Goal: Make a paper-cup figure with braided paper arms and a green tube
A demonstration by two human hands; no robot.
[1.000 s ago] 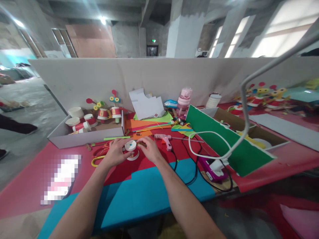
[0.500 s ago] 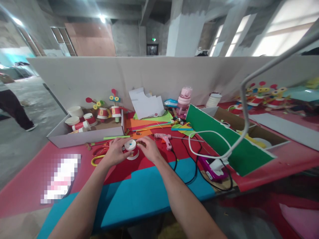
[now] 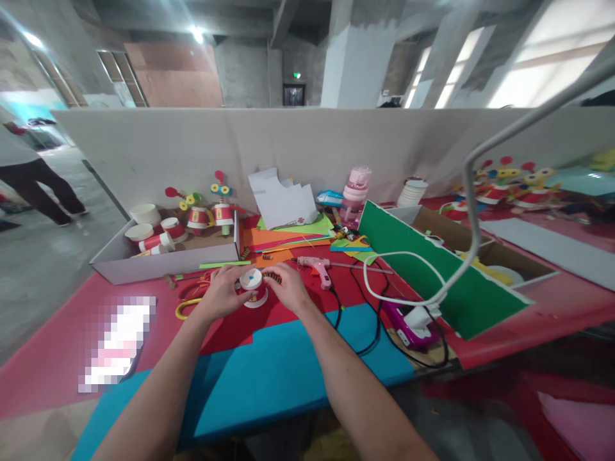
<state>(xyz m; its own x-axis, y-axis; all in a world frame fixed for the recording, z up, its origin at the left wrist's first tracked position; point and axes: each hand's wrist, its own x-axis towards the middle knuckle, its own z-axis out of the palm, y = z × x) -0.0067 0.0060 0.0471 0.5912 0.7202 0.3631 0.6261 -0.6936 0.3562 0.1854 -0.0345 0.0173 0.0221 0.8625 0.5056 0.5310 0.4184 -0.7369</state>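
Observation:
An upturned white paper cup [image 3: 252, 285] with a red band stands on the red sheet. My left hand [image 3: 221, 293] curls round its left side, fingers closed on it. My right hand [image 3: 289, 287] sits at its right, fingertips pinched on a small brown and orange folded paper strip [image 3: 272, 276] held against the cup. A pink glue gun [image 3: 314, 266] lies just right of my right hand, its black cord running toward me.
A white box [image 3: 158, 264] of finished cup figures stands at the left. Yellow-handled scissors [image 3: 187, 305] lie beside my left hand. Coloured paper sheets [image 3: 288, 238], a pink bottle [image 3: 354, 193] and a green-fronted carton [image 3: 423, 269] lie behind and right. A person walks at far left.
My hands and the cup have barely moved. The person at the far left has walked further away across the floor.

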